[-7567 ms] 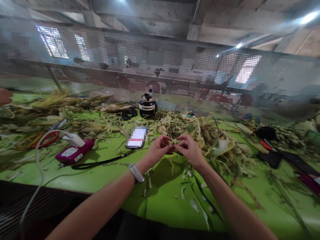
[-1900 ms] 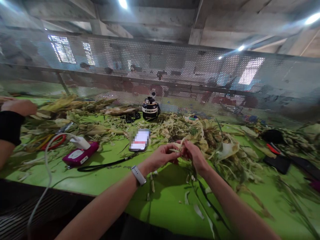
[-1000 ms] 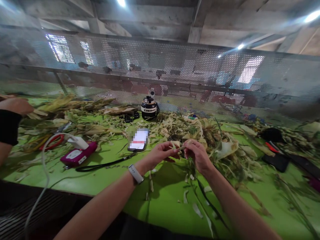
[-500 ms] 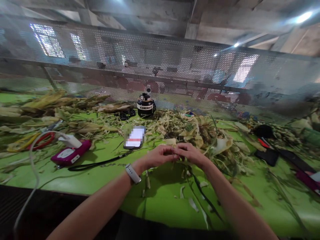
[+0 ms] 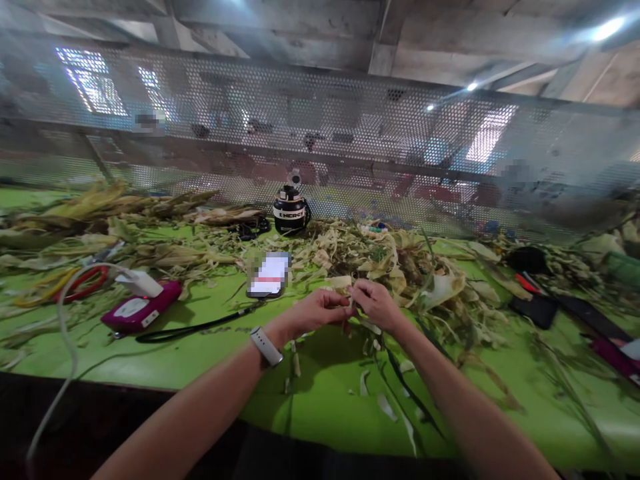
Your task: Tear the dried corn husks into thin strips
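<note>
My left hand, with a pale wristband on its wrist, is closed in a pinch over the green tabletop. Close against it, my right hand is pinched too, its fingertips a little higher. Between the fingertips shows a small pale strip of plant, which looks like husk or leaf; the fingers hide most of it. Just behind and to the right of my hands lies a heap of dry, pale-green leaves and husks. Small scraps and long thin leaves are scattered below my right hand.
A lit phone with a black strap lies left of my hands. Farther left are a magenta power strip with a white plug and cable, and red-handled scissors. A black bottle stands behind, before a perforated metal screen. Another phone-like black object lies right.
My right hand has turned and its fingertips have risen slightly, curling into a tighter pinch. The pale strip now shows between the hands. My left hand has barely moved.
</note>
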Motion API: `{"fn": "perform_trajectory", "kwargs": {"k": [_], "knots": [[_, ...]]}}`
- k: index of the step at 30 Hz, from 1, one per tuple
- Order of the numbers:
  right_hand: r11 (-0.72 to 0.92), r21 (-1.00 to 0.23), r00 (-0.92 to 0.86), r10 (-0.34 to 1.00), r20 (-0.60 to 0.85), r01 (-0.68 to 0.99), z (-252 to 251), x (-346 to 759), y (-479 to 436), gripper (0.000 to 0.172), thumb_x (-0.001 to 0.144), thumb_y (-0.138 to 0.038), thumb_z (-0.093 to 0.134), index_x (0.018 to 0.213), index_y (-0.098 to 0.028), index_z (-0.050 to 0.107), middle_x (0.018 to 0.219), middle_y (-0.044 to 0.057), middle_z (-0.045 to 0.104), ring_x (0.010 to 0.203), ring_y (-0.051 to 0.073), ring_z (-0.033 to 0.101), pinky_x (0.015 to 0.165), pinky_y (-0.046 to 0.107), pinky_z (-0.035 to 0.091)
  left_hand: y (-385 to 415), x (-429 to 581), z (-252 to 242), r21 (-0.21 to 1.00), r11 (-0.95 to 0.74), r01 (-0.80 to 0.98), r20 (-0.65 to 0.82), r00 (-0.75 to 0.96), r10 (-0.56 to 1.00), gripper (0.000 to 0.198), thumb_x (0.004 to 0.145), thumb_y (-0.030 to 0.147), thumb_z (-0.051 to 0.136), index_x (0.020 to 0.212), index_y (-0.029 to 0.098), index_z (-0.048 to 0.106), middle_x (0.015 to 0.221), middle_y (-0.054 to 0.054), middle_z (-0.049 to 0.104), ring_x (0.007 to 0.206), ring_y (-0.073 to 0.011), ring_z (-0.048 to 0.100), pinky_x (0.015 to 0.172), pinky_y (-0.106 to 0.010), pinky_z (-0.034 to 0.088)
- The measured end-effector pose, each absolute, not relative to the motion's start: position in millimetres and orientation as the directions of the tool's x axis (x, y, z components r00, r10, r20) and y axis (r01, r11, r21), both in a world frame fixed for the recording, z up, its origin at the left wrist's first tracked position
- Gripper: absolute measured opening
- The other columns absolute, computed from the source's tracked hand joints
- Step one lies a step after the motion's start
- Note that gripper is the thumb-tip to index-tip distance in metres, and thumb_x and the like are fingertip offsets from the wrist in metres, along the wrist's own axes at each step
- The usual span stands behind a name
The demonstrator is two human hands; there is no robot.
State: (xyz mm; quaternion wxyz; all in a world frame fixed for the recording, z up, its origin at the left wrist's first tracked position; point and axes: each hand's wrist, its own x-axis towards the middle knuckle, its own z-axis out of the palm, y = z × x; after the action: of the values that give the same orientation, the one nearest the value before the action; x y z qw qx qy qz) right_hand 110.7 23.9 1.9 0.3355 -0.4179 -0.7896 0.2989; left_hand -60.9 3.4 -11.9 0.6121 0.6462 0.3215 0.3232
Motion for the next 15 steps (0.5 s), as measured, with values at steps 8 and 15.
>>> {"fn": "perform_trajectory", "kwargs": {"k": [8, 15], "knots": [[0.525, -0.680, -0.328, 0.851, 0.410, 0.512, 3, 107, 24, 0.033, 0.083, -0.038, 0.043, 0.055, -0.020, 0.036, 0.053, -0.004, 0.036, 0.053, 0.011, 0.035, 0.052, 0.023, 0.028, -3, -58, -4, 0.999, -0.018, -0.049, 0.043, 0.583, 0.811, 0.027, 0.071, 0.041, 0.068, 0.077, 0.014, 0.069, 0.067, -0.003, 0.068, 0.063, -0.0117, 0.059, 0.067, -0.024, 0.045], [0.270, -0.887, -0.364, 0.923, 0.127, 0.374, 13, 117, 26, 0.048, 0.084, -0.056, 0.037, 0.053, -0.019, 0.044, 0.046, -0.003, 0.043, 0.044, 0.010, 0.039, 0.045, 0.023, 0.030, -2, -54, -1, 0.918, 0.195, -0.346, -0.048, 0.389, 0.920, 0.033, 0.060, 0.036, 0.078, 0.080, 0.015, 0.063, 0.071, 0.000, 0.065, 0.064, -0.0108, 0.062, 0.071, -0.026, 0.049]]}}
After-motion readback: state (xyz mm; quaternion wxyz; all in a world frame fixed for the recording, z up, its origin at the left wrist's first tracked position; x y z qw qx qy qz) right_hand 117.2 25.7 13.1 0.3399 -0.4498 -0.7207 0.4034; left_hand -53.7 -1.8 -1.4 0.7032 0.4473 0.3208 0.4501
